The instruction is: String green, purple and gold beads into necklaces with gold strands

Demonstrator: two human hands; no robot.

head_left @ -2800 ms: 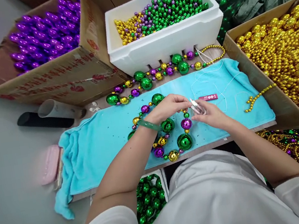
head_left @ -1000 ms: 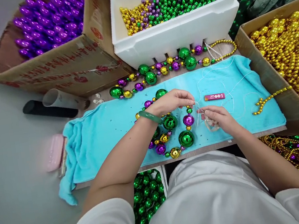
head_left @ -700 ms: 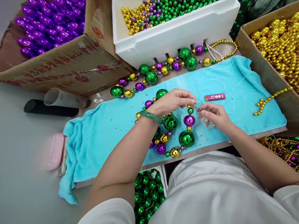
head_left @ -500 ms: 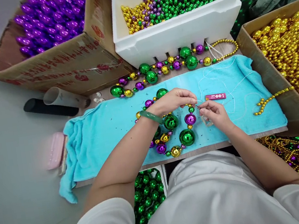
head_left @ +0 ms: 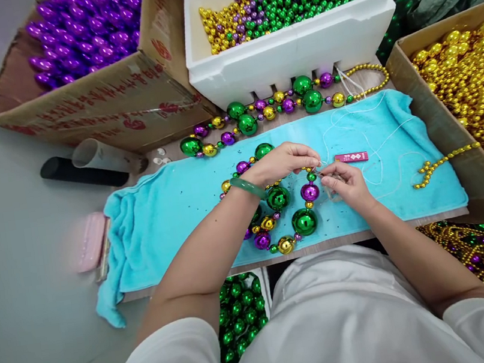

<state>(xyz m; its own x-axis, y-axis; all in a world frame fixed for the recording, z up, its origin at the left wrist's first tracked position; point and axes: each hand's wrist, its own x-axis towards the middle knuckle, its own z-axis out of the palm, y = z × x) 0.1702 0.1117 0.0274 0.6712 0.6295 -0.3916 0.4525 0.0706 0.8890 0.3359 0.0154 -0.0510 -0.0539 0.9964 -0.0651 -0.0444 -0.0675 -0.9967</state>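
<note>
At the middle of a turquoise towel, my left hand is closed in a pinch on the white string at the end of a bead strand. The strand of green, purple and gold beads curls over the towel, partly hidden under my left wrist. Close by on the right, my right hand is closed around what looks like a small pair of scissors. Their thin tip points at the string by my left fingertips; the fingers cover most of them. A dark pink box lies just beyond my right hand.
Behind the towel lies another bead strand, before a white foam box of small beads. Cardboard boxes hold purple beads and gold bead chains. Loose white thread trails over the towel. Green beads sit below the table edge.
The whole view has shifted slightly. Both hands stay together at the string end, and the scissors' handle loop shows less clearly under my right hand.
</note>
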